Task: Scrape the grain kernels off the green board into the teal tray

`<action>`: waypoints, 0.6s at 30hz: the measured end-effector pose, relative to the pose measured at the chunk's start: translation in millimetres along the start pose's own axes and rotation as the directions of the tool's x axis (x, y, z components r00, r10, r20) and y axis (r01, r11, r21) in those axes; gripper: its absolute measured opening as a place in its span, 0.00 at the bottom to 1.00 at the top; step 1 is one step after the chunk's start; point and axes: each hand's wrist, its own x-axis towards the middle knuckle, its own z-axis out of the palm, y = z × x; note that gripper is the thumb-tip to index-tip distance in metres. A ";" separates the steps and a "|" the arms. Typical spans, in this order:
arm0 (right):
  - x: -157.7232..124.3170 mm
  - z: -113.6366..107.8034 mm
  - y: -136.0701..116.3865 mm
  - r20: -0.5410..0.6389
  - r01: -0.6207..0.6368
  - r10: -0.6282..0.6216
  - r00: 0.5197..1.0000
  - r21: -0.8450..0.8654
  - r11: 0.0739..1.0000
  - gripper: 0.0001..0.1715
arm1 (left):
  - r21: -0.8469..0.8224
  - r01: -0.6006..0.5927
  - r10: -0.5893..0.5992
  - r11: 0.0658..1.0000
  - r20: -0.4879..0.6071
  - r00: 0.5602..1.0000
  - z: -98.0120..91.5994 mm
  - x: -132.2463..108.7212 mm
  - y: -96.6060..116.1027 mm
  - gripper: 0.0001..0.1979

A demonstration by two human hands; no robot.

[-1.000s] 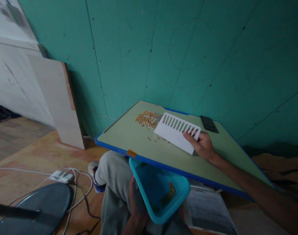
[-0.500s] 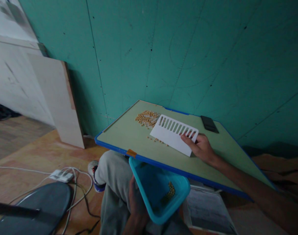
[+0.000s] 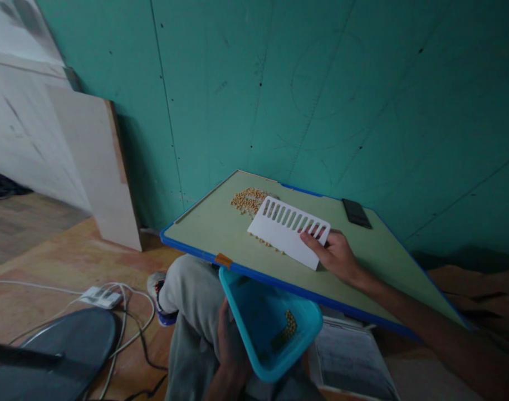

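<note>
My right hand (image 3: 336, 257) is closed on the slotted end of a flat white plastic scraper (image 3: 285, 236), thumb on top. The scraper is tilted over the green tabletop, its lower edge beside a short line of yellow soybeans (image 3: 265, 243). A larger heap of soybeans (image 3: 248, 200) lies further back, partly hidden by the scraper. Below the table's near edge, my left hand (image 3: 231, 340) grips the side of a blue plastic tub (image 3: 254, 356); its fingers are partly hidden. Some beans (image 3: 288, 326) rest inside the tub, whose far rim is under the table edge.
The small table has a blue edge (image 3: 271, 284) with an orange tape patch (image 3: 223, 260). A black phone (image 3: 356, 213) lies at its back right, near the green wall (image 3: 221, 100). On the floor at left are a power strip (image 3: 101, 297), cables and a round dark base (image 3: 58, 356).
My right hand has moved the scraper slightly left and toward the near edge, closer to the short line of beans. The left hand and tub stay almost still.
</note>
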 end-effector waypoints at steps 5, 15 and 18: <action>1.0 3.8 -1.9 0.015 -0.047 0.046 0.999 0.031 0.998 0.27 | -0.033 -0.030 0.028 0.999 -0.050 0.998 4.2 -1.9 -0.1 0.25; -1.8 6.2 -3.8 0.095 -0.159 0.146 0.985 0.149 0.976 0.29 | -0.039 -0.118 0.116 0.992 -0.047 0.992 4.4 -5.6 1.7 0.19; -5.3 5.0 -12.3 0.142 -0.148 0.126 0.982 0.160 0.976 0.28 | -0.022 -0.233 0.229 0.972 -0.111 0.967 8.4 -9.2 6.7 0.19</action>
